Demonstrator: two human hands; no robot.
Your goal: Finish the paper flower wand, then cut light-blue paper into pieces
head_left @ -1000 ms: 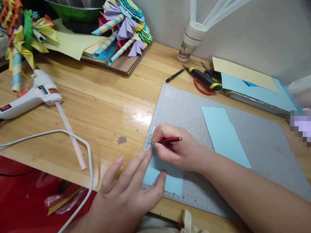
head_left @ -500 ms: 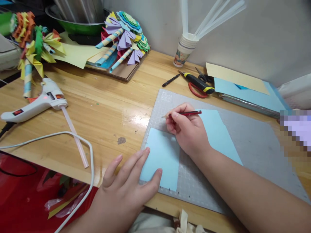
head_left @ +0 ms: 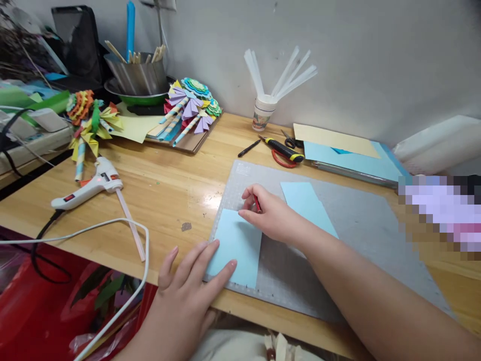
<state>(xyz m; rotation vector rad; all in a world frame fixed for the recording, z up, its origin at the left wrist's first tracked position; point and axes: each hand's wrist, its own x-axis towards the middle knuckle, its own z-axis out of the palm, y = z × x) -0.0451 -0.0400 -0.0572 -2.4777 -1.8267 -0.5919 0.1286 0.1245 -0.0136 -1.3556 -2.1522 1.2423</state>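
Observation:
A light blue paper sheet point(head_left: 240, 245) lies at the left end of the grey cutting mat point(head_left: 361, 240). My left hand point(head_left: 188, 281) is spread open at its lower left, with fingertips on the paper's edge. At the sheet's top edge is my right hand point(head_left: 263, 210), curled around a slim red-and-black pencil point(head_left: 257, 203). Only a short piece of the pencil shows; its tip is hidden. Thumb and forefinger are close to the paper's upper edge; whether they touch it I cannot tell. A second blue paper piece point(head_left: 310, 205) lies on the mat, partly behind my right forearm.
A white glue gun point(head_left: 90, 185) with a glue stick and a white cable point(head_left: 145, 240) occupy the left. Behind the mat lie a black pen point(head_left: 248, 148), pliers point(head_left: 283, 150), scissors point(head_left: 291, 140) and a paper stack point(head_left: 353, 158). A cup point(head_left: 263, 113) holds clear sticks; paper flowers point(head_left: 191, 108) sit at back left.
The camera view has shifted, showing more of the back. My right hand has turned, so the pencil that pointed left is mostly hidden, and lowered to the sheet's top edge. My left hand stays by the paper.

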